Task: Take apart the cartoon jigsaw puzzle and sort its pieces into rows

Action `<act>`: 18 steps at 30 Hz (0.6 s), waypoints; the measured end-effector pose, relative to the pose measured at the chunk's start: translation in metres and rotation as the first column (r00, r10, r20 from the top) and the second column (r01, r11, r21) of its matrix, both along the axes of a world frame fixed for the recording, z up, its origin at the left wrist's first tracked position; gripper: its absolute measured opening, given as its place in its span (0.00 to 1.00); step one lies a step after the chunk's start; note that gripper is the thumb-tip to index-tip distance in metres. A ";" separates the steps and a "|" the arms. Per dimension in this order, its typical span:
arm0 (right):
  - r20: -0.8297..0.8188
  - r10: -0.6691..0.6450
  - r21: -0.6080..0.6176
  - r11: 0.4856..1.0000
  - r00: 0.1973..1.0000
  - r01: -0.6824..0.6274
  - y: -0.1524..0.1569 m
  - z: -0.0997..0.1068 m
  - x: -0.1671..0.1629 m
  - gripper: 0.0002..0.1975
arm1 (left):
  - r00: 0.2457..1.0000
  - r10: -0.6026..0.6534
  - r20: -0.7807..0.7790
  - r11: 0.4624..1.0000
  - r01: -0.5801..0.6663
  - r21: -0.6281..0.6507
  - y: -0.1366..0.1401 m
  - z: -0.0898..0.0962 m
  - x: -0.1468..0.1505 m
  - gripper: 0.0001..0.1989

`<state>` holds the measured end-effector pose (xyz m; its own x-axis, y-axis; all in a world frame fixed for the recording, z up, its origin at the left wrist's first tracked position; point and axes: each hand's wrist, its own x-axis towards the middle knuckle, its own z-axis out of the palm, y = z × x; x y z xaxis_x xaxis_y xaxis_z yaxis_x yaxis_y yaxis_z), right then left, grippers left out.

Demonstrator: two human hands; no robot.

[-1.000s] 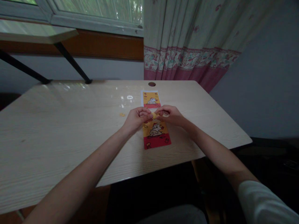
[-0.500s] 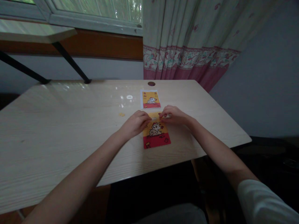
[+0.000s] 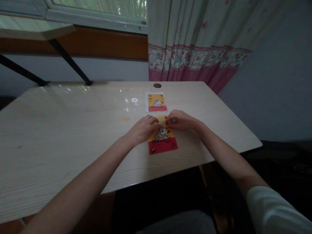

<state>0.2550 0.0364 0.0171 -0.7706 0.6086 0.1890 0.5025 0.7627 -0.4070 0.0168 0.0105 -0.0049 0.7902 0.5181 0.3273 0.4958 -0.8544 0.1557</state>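
Observation:
A yellow-and-red jigsaw puzzle (image 3: 163, 146) with a white cartoon animal lies flat on the desk in front of me. Near its upper part is a small pale gap, partly covered by my fingers. My left hand (image 3: 145, 129) is curled at the puzzle's upper left, thumb and fingertips on it beside the gap. From the other side my right hand (image 3: 181, 119) pinches what looks like a small puzzle piece at the upper right; the fingers mostly hide it. Behind the puzzle lies a printed picture (image 3: 157, 101) of the same design on white paper.
Loose yellow puzzle pieces (image 3: 125, 118) lie to the left of my left hand. A round cable hole (image 3: 157, 85) is near the back edge of the pale wooden desk (image 3: 73, 136). Black shelf legs (image 3: 70, 61) stand at the back left, and a curtain (image 3: 192, 58) hangs behind.
My left thumb and fingertips have shifted slightly right, further over the gap. My right hand stays nearly in place. The view has tilted down a little.

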 end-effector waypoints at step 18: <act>-0.006 -0.057 -0.045 0.997 0.998 0.056 -0.001 -0.003 -0.006 0.08 | 0.984 0.051 -0.168 0.996 -0.039 0.078 -0.006 0.009 0.006 0.15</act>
<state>0.2494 0.0355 0.0145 -0.7335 0.6591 0.1661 0.5412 0.7142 -0.4439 0.0228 0.0045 0.0044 0.8139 0.5337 0.2295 0.5478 -0.8366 0.0026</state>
